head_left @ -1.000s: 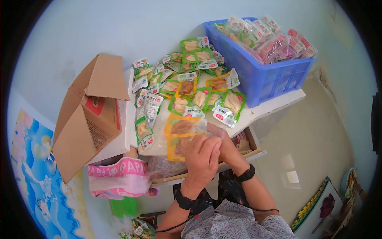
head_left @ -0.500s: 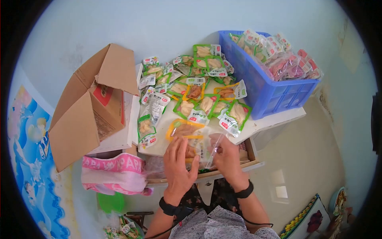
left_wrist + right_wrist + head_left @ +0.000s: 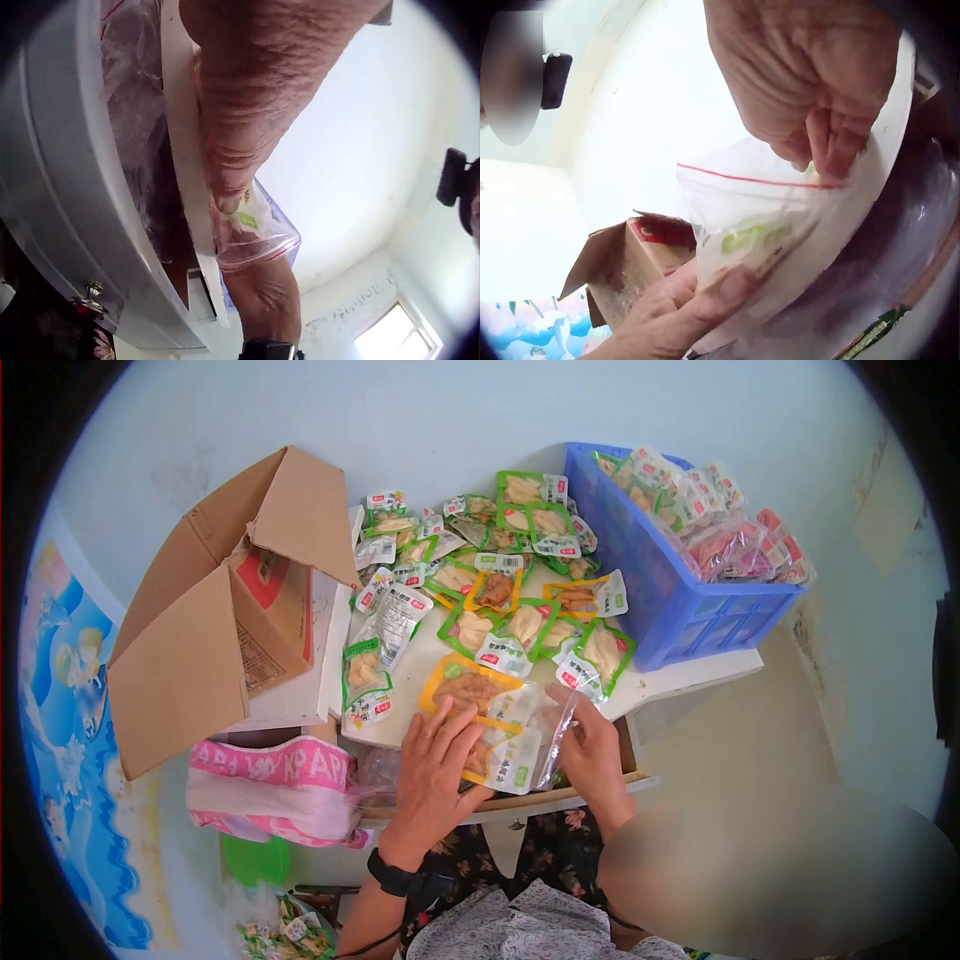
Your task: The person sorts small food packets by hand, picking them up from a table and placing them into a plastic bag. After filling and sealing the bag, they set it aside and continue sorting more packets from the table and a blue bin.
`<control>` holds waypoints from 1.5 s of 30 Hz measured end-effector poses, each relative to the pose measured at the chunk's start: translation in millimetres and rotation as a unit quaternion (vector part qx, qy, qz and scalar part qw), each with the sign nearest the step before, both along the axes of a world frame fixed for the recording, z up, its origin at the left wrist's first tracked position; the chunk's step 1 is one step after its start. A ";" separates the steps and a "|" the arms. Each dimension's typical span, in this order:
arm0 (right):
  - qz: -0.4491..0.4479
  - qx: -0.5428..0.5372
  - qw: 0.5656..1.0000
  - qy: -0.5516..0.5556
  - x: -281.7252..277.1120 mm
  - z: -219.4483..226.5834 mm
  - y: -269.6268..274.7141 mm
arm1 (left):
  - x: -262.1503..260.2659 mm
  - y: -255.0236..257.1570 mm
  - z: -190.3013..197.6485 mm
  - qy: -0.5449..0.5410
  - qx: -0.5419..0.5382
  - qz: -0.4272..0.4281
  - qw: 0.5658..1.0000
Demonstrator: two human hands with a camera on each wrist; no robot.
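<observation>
In the head view, a clear zip bag [image 3: 553,745] holds two yellow-edged food pouches [image 3: 505,758] with brownish pieces inside, at the table's front edge. My left hand [image 3: 435,775] rests over the left part of the bag, fingers extended across the pouches. Its thumb [image 3: 731,289] presses against the bag in the right wrist view. At the bag's right end, my right hand [image 3: 590,755] has bent fingers at the plastic mouth. The right wrist view shows that hand [image 3: 810,82] gripping the bag by its red zip line, with the fingertips partly hidden.
Several green-edged food packs [image 3: 525,625] lie on the white table [image 3: 405,705] beyond. A blue crate [image 3: 700,620] full of packs stands back right, an opened cardboard box [image 3: 190,660] at left. A pink towel [image 3: 275,785] hangs beside the open drawer [image 3: 500,810].
My left hand has left the bag's right end and lies over its left part. My right hand, earlier mostly hidden behind it, now shows at the bag's mouth. The head view has shifted.
</observation>
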State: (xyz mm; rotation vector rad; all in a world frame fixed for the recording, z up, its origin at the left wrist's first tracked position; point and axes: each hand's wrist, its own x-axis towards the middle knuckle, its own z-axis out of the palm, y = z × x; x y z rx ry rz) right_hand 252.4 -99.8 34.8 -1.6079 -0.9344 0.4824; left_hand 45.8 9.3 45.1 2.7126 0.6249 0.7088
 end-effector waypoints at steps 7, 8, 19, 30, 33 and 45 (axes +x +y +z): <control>0.041 0.012 0.994 -0.097 2.1 12.4 9.6 | 1.3 8.9 8.2 -0.005 0.081 0.028 0.996; 0.035 0.038 0.991 -0.124 6.3 11.6 10.0 | 1.1 13.7 9.1 -0.015 0.082 0.027 0.996; -0.175 -0.099 0.911 -0.361 93.2 32.8 35.0 | -1.1 15.8 -8.0 -0.099 -0.010 0.012 0.995; -0.187 -0.031 0.962 -0.194 92.3 37.8 90.4 | -1.6 16.0 -13.2 -0.120 -0.022 0.012 0.993; -0.171 0.111 0.972 -0.118 84.2 39.3 82.7 | -1.4 17.7 -14.6 -0.125 -0.019 0.011 0.992; -0.207 0.224 0.948 0.096 48.4 10.4 -13.7 | -7.5 35.1 3.2 -0.068 -0.039 0.013 0.997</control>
